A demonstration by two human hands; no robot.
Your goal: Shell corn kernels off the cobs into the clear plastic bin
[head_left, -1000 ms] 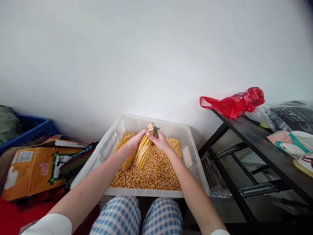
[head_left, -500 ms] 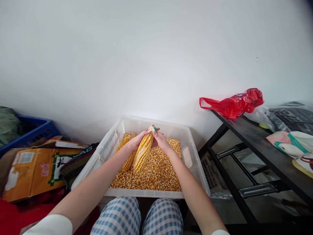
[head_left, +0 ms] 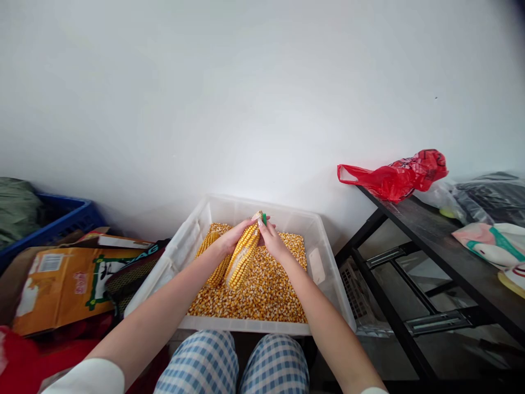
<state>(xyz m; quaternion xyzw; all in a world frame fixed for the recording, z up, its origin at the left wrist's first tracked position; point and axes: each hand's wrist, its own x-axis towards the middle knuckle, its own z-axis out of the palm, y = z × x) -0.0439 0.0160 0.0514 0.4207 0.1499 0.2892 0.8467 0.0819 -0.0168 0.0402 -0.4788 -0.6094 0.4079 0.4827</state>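
A yellow corn cob (head_left: 243,260) slants between my hands, its stem end pointing up and away over a tub of loose kernels (head_left: 262,293). My left hand (head_left: 234,236) is closed round the cob's upper left side. On the other side, my right hand (head_left: 270,239) is closed at the upper end, its thumb pressing near the tip. A small green object (head_left: 264,219) shows at the right fingers; its kind is unclear. Pale gaps between kernel rows run along the held cob. More cobs (head_left: 218,272) lie on the kernels beside my left wrist.
The translucent plastic tub (head_left: 335,279) stands before my knees, against the white wall. To the left are an orange cardboard box (head_left: 61,284) and a blue crate (head_left: 69,221). A black table (head_left: 435,235) at right carries a red plastic bag (head_left: 396,178).
The held cob has turned slightly, bringing its pale strip more to the lower left. More of the green object shows. The whole view has shifted a little.
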